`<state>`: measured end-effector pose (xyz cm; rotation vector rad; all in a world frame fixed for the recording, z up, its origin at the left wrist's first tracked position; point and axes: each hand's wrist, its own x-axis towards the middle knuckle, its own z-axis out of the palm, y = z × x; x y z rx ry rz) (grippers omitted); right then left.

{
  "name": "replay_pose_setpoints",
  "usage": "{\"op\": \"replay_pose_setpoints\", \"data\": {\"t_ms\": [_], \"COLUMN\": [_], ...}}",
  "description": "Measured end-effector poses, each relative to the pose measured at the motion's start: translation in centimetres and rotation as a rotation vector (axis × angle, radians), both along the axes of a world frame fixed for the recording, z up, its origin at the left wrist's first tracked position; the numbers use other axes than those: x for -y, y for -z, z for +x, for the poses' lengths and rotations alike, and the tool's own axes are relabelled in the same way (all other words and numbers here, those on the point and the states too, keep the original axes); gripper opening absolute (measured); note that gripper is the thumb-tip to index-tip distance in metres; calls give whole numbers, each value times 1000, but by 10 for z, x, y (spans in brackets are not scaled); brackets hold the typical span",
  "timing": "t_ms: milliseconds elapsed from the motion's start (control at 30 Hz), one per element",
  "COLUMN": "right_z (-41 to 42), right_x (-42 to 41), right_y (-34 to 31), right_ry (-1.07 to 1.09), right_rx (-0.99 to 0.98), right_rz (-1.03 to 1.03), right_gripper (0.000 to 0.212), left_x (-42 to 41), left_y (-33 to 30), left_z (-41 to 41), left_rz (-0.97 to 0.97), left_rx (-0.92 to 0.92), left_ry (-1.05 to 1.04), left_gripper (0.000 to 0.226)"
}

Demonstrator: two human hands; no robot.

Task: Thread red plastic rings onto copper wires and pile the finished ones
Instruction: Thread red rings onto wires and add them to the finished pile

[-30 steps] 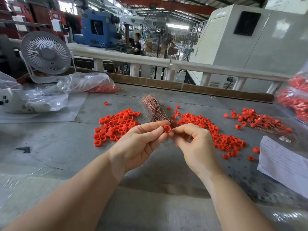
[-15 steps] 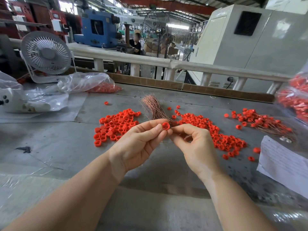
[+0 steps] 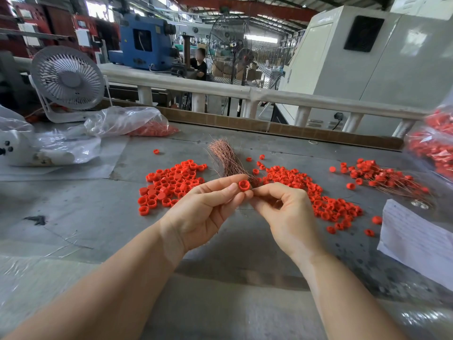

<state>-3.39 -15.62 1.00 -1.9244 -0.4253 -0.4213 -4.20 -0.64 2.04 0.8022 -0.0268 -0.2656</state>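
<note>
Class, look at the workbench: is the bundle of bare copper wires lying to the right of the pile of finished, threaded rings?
No. The bundle of bare copper wires lies at the middle of the bench, and the pile of finished rings is to its right.

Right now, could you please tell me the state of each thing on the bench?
left hand: pinches a red ring.
right hand: fingers curled, pinching beside the ring; wire too thin to see.
copper wire bundle: lying loose.
finished pile: rings on wires.
desk fan: blades sharp, apparently stopped.
</note>
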Motion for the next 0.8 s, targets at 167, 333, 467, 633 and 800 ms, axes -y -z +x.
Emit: {"op": "replay_pose_setpoints", "data": {"t_ms": [167,333,467,633,800], "right_z": [2,2,1,0,-1], "right_x": [1,2,1,1,0], "right_y": [1,2,1,0,-1], "right_ry": [18,20,3,-15,-10], "right_rx": [23,33,31,29,51], "right_rz": [-29,-38,-31,-23,-39], "right_gripper": [9,10,16,6,7], "left_x": [0,1,1,2,3], "left_y": [0,1,2,1,1], "left_z": [0,0,-1,-1,-1], "left_rz": [19,27,19,8,20], "left_rx": [-7,-1,11,45,72], "left_ry": [-7,-6,2,11,11], "left_gripper": [23,24,24,23,25]}}
